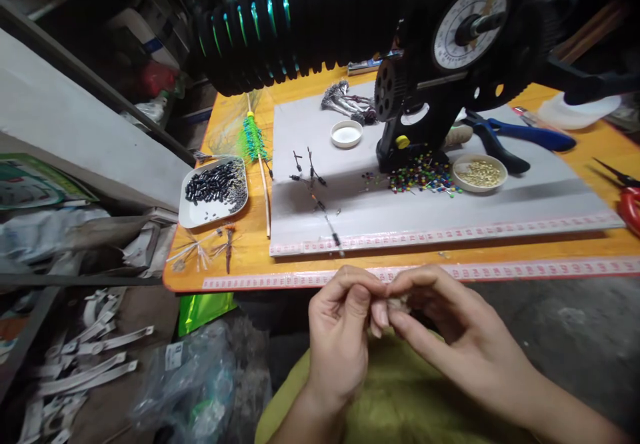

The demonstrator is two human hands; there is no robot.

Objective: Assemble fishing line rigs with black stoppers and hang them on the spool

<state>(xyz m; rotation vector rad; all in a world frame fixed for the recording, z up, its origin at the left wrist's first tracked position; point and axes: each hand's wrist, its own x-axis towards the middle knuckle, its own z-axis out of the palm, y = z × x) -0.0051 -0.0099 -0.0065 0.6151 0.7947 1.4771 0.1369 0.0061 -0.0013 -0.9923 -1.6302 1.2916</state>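
My left hand (pixel 343 331) and my right hand (pixel 450 337) meet at their fingertips, just off the table's front edge and above a green cloth (pixel 400 404). Both are closed in a pinch. Something small and pale shows between the fingers, too hidden to name. Beyond them, a strand of black beads (pixel 320 205) lies across the grey board (pixel 300 234), its near end hanging over the board's front edge. Pins with coloured heads (pixel 420 174) are heaped on the board beside a round dish of small gold pieces (pixel 479 174).
A black machine with a dial (pixel 471 25) stands over the board. At left are a white tray of black beads (pixel 213 191) and a stick wound with green thread (pixel 254 139). Blue-handled pliers (pixel 533 134) and red-handled scissors (pixel 631 209) lie at right.
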